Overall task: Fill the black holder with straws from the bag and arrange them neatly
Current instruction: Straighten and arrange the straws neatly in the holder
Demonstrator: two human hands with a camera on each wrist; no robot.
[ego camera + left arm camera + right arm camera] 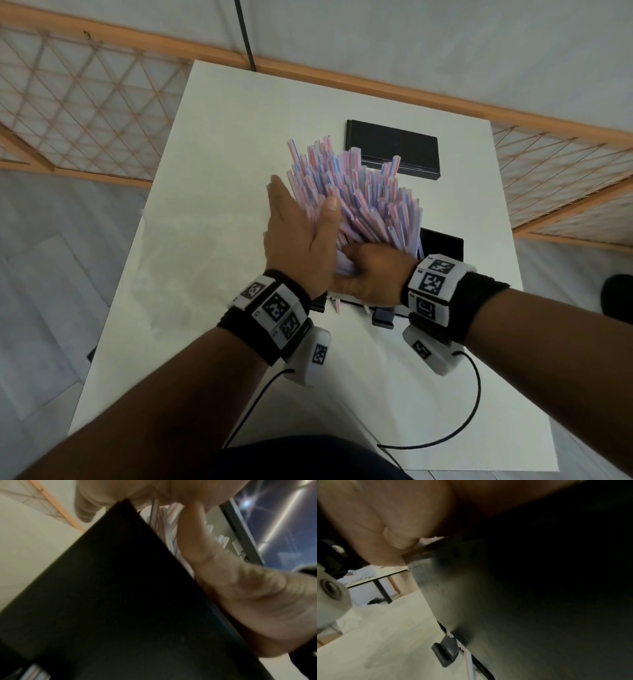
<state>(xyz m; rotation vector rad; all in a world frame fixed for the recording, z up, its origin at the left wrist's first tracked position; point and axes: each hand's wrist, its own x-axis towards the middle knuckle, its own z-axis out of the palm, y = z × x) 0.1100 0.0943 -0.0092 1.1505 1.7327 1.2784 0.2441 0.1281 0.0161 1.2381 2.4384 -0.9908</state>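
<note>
A thick bundle of red-and-blue striped straws (356, 195) stands fanned out over the black holder (443, 241) near the middle of the white table. My left hand (301, 219) lies flat against the bundle's left side, its thumb stretched up the front of the straws (164, 524). My right hand (366, 274) grips the straws' lower ends at the holder's top. The holder's dark wall (120, 601) fills the left wrist view, and the same wall (522, 601) fills the right wrist view. A few straws (468, 660) poke out under the holder.
A flat black rectangular piece (394, 147) lies at the far side of the table (239, 137). A small black foot (382, 317) juts from the holder's near side. Clear crumpled plastic (178, 267) lies on the table's left half. Wooden lattice screens stand behind the table.
</note>
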